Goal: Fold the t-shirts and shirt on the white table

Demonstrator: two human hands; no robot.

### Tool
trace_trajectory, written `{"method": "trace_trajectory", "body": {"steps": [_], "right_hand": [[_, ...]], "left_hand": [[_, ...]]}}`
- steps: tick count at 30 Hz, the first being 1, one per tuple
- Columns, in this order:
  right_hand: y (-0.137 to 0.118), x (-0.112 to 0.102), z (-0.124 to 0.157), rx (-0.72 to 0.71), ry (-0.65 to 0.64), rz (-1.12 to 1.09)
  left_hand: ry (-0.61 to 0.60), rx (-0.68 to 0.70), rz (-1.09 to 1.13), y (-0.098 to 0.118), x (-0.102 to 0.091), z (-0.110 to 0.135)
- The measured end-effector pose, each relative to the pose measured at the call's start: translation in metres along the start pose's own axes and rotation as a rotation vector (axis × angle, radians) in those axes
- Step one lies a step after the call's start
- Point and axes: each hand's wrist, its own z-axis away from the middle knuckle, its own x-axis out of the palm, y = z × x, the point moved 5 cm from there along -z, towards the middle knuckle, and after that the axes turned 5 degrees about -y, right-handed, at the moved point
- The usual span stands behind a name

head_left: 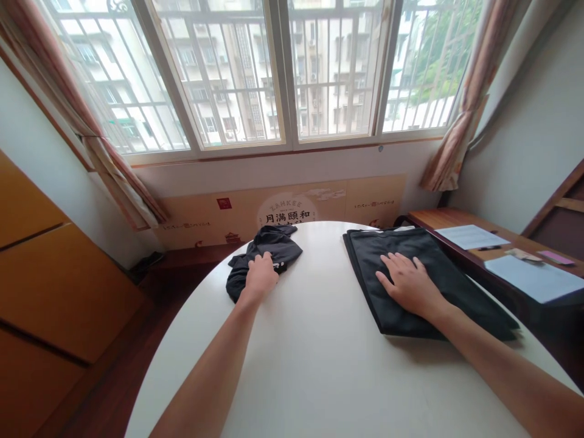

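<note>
I am looking down across the white oval counter (319, 371), with my hands resting well apart on it. My left hand (261, 277) is curving its fingers over a crumpled black cloth (262, 255), which is lying near the counter's far left edge. I am touching the bunched fabric, but I cannot tell whether I am pinching it. My right hand (408, 283) is spread flat, its fingers fanned and pressing down on a smoothed black garment (424, 255), which is lying on the right half of the counter with its lower corner reaching near the edge. Just right of the counter, a wooden side counter (449, 220) is carrying white paper sheets (533, 278), a pen (489, 247) and a pink card (555, 257). Beyond the counter's far edge, a printed tan panel (365, 201) is standing beneath a barred window (283, 73), with curtains (456, 140) hanging at its side. Left of the counter, orange wardrobe doors (55, 280) are rising beside the wooden floor (104, 371).
</note>
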Motion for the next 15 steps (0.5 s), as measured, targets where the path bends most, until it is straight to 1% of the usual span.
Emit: {"method": "trace_trajectory", "body": {"steps": [2, 4, 7, 9, 11, 12, 13, 15], "right_hand": [[-0.001, -0.002, 0.0, -0.003, 0.021, -0.001], [-0.003, -0.007, 0.001, -0.025, 0.047, 0.0], [-0.011, -0.017, 0.003, -0.106, 0.08, -0.024], [-0.022, -0.025, 0.006, -0.177, 0.083, -0.079], [-0.04, -0.031, 0.011, -0.274, 0.055, -0.172], [-0.052, -0.032, 0.014, -0.335, 0.03, -0.23], [-0.066, -0.033, 0.017, -0.399, -0.002, -0.294], [-0.094, -0.033, 0.019, -0.505, -0.069, -0.434]], "left_hand": [[-0.029, 0.09, 0.027, -0.001, -0.005, 0.002], [-0.113, 0.184, 0.059, 0.0, -0.013, 0.006], [-0.318, 0.325, 0.091, 0.002, -0.022, 0.014], [-0.469, 0.39, 0.132, 0.005, -0.025, 0.021], [-0.581, 0.41, 0.221, 0.009, -0.028, 0.03], [-0.618, 0.421, 0.276, 0.013, -0.03, 0.035], [-0.635, 0.442, 0.328, 0.018, -0.034, 0.04], [-0.611, 0.515, 0.395, 0.03, -0.045, 0.051]]}}
